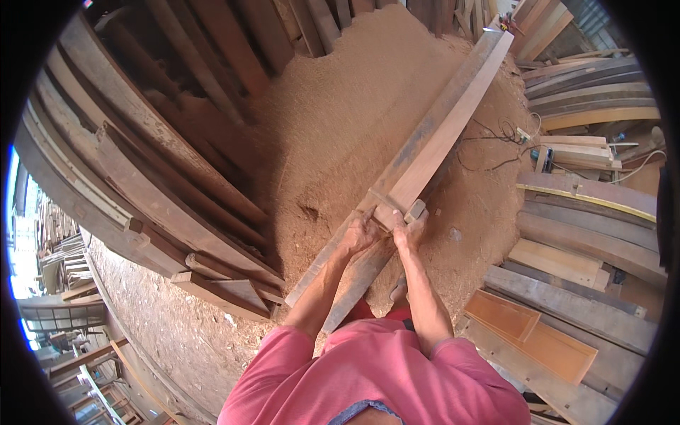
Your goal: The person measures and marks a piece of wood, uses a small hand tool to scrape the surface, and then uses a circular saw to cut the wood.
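— Hands first: what have they got?

— Both my left hand (360, 234) and my right hand (409, 228) are curled tight round the near end of a long plank (439, 134), lying slanted over the sawdust heap (340, 120).

— How far along?

— Early, I'd judge. It's gripped and raised at my end; the far end rests by the stacked timber (595, 99). Carrying is all left.

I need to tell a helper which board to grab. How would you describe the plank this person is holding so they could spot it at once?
Find the big sawdust pile in the middle of the timber yard. One long wooden plank lies diagonally across it, its near end gripped by the left hand and right hand. Unlike the dark stacked beams alongside, its top face is pale and freshly planed.
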`<state>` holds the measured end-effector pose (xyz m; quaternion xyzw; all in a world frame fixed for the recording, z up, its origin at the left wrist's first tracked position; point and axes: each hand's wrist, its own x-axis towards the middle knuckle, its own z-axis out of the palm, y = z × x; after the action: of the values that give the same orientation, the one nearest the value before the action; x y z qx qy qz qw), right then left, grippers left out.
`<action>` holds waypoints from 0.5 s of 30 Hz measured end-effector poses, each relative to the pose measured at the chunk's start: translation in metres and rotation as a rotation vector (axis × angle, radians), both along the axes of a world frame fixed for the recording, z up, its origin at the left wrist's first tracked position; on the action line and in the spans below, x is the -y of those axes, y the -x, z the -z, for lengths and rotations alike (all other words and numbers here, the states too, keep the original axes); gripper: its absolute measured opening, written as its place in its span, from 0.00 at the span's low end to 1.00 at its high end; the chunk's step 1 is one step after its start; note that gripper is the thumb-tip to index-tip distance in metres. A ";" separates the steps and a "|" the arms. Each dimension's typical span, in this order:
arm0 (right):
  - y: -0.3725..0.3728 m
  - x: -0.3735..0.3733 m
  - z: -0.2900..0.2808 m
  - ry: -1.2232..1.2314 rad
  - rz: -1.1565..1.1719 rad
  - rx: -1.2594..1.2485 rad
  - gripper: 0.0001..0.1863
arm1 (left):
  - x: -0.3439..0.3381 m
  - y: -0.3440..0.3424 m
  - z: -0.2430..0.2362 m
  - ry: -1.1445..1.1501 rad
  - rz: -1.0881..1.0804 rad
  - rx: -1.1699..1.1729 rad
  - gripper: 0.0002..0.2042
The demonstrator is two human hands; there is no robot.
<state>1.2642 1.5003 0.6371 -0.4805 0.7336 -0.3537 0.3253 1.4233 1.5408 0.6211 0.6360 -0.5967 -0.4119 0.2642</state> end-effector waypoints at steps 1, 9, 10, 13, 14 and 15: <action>-0.008 -0.010 0.001 0.032 0.013 -0.001 0.38 | 0.001 -0.006 0.001 0.030 0.014 -0.068 0.32; 0.003 0.041 0.010 0.292 0.093 0.054 0.36 | 0.005 -0.016 -0.023 -0.062 0.122 -0.051 0.30; 0.002 0.050 0.010 0.275 0.086 0.070 0.35 | 0.007 -0.019 -0.013 0.002 0.118 -0.036 0.31; 0.004 0.059 0.011 0.249 0.084 0.101 0.35 | 0.005 -0.020 0.007 0.137 0.113 0.029 0.33; 0.007 0.059 0.014 0.254 0.094 0.104 0.35 | 0.006 -0.017 0.010 0.174 0.116 0.052 0.33; 0.013 0.057 0.015 0.260 0.106 0.104 0.35 | 0.008 -0.012 0.014 0.110 0.127 0.035 0.33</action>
<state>1.2511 1.4430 0.6219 -0.4601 0.6881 -0.4867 0.2791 1.4356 1.5331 0.6076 0.5886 -0.6621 -0.3832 0.2616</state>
